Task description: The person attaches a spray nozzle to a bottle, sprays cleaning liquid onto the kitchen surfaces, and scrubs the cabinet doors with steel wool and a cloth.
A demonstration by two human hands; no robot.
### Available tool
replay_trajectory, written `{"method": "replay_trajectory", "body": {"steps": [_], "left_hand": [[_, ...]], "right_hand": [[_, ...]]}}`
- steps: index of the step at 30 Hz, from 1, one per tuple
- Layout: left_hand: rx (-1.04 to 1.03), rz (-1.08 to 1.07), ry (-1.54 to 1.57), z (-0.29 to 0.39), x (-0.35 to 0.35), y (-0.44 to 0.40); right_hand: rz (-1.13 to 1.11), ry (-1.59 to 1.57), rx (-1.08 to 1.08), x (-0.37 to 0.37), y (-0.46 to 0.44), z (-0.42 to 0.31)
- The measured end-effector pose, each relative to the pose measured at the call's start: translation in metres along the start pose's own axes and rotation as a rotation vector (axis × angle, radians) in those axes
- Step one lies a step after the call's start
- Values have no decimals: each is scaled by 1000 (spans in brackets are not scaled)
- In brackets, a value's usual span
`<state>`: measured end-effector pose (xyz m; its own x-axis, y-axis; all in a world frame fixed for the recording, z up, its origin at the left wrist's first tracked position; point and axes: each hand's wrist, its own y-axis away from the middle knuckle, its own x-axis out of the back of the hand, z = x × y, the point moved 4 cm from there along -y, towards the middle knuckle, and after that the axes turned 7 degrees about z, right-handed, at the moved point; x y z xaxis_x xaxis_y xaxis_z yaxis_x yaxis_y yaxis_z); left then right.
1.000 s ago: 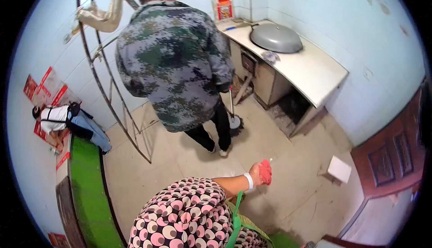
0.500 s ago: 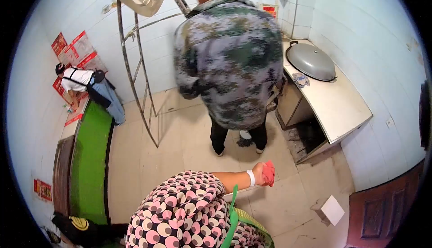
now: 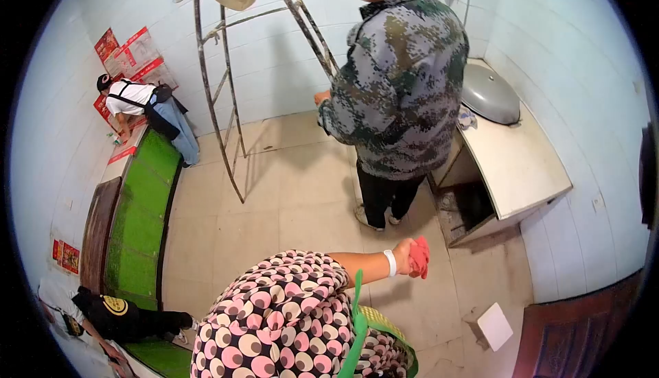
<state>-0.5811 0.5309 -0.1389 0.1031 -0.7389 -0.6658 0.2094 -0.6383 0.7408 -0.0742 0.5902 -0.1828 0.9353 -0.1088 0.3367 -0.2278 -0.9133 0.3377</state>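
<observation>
My left hand (image 3: 404, 256) is closed around a crumpled red cloth (image 3: 420, 258), held out in front of my patterned sleeve (image 3: 274, 302). A white band circles the wrist, and some fingers are hidden by the cloth. Beneath the hand lies the tiled floor (image 3: 309, 199). Green straps (image 3: 358, 330) cross my patterned clothing beside the forearm. My right hand is not in view.
A person in a camouflage jacket (image 3: 405, 83) stands ahead, beside a metal frame (image 3: 206, 69) and a counter (image 3: 525, 165) with a grey lid (image 3: 491, 93). Two people (image 3: 137, 97) (image 3: 123, 316) are at the green-fronted counter (image 3: 141, 206). A white block (image 3: 495, 326) lies right.
The view has swung, and the person in camouflage now appears farther right, turned sideways. Another person has come into view at lower left. My left hand still holds the red cloth.
</observation>
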Motion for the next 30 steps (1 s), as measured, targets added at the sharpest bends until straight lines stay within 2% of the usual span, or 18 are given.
{"method": "replay_trajectory", "body": {"steps": [2, 3, 4, 6, 7, 8, 9, 10, 11, 12, 13, 14, 16, 18, 21, 26, 27, 30], "left_hand": [[23, 52, 37, -4, -6, 11], [57, -22, 39, -6, -22, 20], [-7, 1, 64, -3, -26, 29], [16, -70, 55, 1, -13, 20], [-356, -186, -353, 10, -20, 24], [-32, -25, -35, 11, -31, 39], [-11, -34, -130, 13, -22, 33], [87, 81, -128, 8, -37, 53], [97, 41, -188, 19, -18, 32], [92, 33, -173, 19, -14, 37], [-48, 313, -191, 5, -41, 66], [-36, 324, -176, 1, -41, 66], [-5, 338, -165, 7, -30, 61], [93, 170, -185, -20, -25, 43], [79, 297, -212, -34, -34, 45], [85, 358, -198, -48, -59, 14], [114, 299, -223, -47, -58, 1], [151, 292, -231, -53, -64, -22]], "right_hand": [[25, 74, 32, 11, 1, 17], [41, 96, 49, 20, 0, 37], [21, 55, 42, 26, 8, 61], [-207, -516, -123, 41, 24, 131], [-48, 121, -77, 70, 8, 167], [56, 752, -131, 97, -4, 197], [361, 724, 124, 76, 61, 115], [296, 754, -7, 73, 76, 76], [318, 722, -239, 79, 83, 80], [352, 719, -268, 91, 100, 81], [380, 739, -129, 93, 112, 75], [405, 753, 16, 94, 124, 70], [480, 755, -3, 97, 157, 50], [536, 761, -35, 119, 160, 55], [493, 680, -148, 134, 178, 60], [726, 732, -174, 159, 181, 83], [738, 739, -170, 166, 177, 97], [883, 563, -520, 186, 181, 137]]}}
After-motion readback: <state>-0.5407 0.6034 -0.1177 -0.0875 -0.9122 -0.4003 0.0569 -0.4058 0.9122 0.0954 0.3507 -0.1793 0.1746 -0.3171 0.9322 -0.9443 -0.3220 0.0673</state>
